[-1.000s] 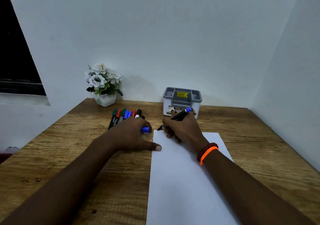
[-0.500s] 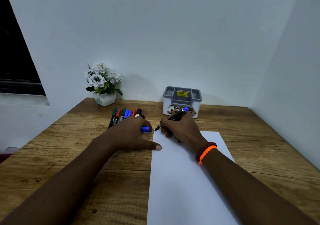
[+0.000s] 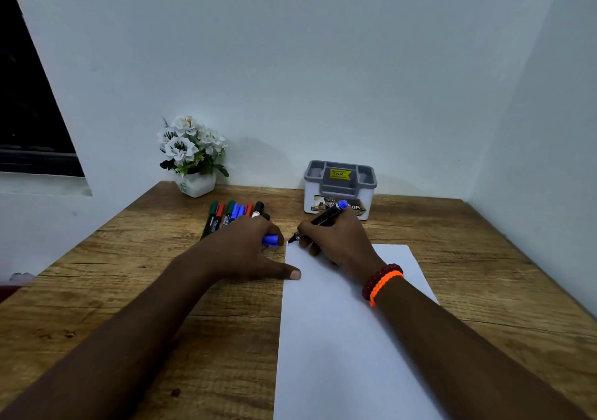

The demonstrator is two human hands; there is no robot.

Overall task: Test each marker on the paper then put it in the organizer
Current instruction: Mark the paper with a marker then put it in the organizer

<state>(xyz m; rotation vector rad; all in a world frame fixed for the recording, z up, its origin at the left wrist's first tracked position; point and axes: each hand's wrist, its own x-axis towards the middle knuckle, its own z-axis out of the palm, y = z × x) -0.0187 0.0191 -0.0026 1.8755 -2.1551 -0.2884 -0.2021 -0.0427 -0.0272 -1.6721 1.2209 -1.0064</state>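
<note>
You are seeing everything through a single wide-angle camera riding on the person's head, so no second view is sharing the scene. It is looking forward and down across the brown wood-grain table (image 3: 484, 267) toward the pale wall corner behind it. It is sitting close: both bare forearms are entering from the bottom edge, and the white sheet of paper (image 3: 339, 355) is running out of frame below.
</note>
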